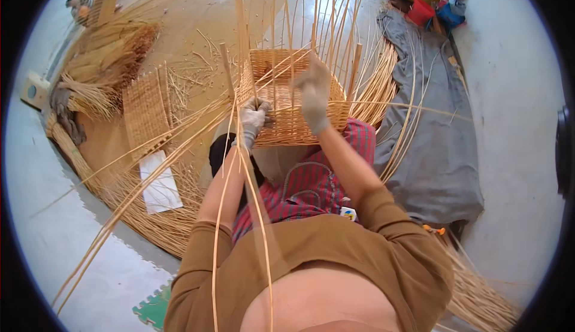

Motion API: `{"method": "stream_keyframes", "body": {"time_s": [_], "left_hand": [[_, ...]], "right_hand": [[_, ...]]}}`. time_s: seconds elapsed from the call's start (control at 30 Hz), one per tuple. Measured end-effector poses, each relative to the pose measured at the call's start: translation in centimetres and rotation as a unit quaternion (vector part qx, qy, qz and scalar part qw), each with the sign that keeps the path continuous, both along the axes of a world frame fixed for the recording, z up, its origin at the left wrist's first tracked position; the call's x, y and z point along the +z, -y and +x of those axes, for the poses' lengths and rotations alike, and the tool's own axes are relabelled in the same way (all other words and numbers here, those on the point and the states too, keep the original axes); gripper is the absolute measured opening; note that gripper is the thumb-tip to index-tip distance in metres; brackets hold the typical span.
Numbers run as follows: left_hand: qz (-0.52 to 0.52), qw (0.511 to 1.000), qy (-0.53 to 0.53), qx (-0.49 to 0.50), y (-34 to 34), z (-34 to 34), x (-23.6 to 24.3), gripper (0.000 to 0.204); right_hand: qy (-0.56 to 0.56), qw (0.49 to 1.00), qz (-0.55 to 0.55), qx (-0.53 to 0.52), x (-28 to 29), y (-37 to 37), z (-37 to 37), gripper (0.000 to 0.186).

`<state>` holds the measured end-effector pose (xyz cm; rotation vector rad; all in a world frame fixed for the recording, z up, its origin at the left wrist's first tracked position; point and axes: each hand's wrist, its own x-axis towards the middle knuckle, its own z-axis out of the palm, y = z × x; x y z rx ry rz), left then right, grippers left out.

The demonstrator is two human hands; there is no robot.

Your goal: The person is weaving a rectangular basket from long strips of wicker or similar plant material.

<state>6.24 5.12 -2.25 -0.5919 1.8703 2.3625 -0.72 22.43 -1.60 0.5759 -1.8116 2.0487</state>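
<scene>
In front of me stands a half-woven wicker basket (287, 129), with thin upright stakes (332, 8) rising from its walls and thicker wooden posts (226, 68) at its corners. My left hand (254, 116), in a pale grey work glove, is closed on willow rods at the basket's near left corner. Long rod ends (144, 182) trail from there to the left and toward my body. Over the right part of the near wall is my right hand (314, 92), also gloved. It is smeared by motion, so whether its fingers hold a rod is unclear.
A woven panel (147, 110), a white sheet (160, 182) and rod bundles (111, 62) lie on the left. On the right, a grey cloth (431, 152) lies beside more rods (386, 86). A red container (423, 12) stands at the far right. Offcuts litter the floor.
</scene>
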Motion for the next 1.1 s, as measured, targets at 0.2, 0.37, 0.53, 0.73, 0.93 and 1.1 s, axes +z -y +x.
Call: {"method": "stream_keyframes", "body": {"time_s": [0.2,0.37,0.53,0.73,0.93,1.1], "left_hand": [[-0.077,0.995,0.05,0.035,-0.7,-1.0,2.0,0.027],[-0.11,0.983,0.072,0.129,-2.5,-1.7,2.8,0.046],[-0.271,0.92,-0.19,0.209,-3.8,-0.2,3.0,0.029],[-0.383,0.903,-0.024,-0.194,-7.0,-3.2,1.8,0.048],[-0.371,0.91,0.034,-0.179,-7.0,-3.2,2.8,0.042],[-0.33,0.928,0.077,-0.157,-8.0,-4.3,5.9,0.049]], "right_hand": [[0.119,0.98,-0.155,0.026,-2.2,-4.1,5.5,0.014],[0.104,0.987,-0.013,0.119,2.0,-3.5,5.8,0.011],[0.239,0.963,-0.112,-0.05,-0.9,-11.8,3.4,0.015],[0.261,0.959,0.032,-0.108,2.7,-9.1,1.5,0.034],[-0.07,0.967,0.234,-0.078,8.1,-4.5,-3.8,0.057],[0.165,0.983,-0.052,-0.056,-0.3,-12.8,3.8,0.023]]}}
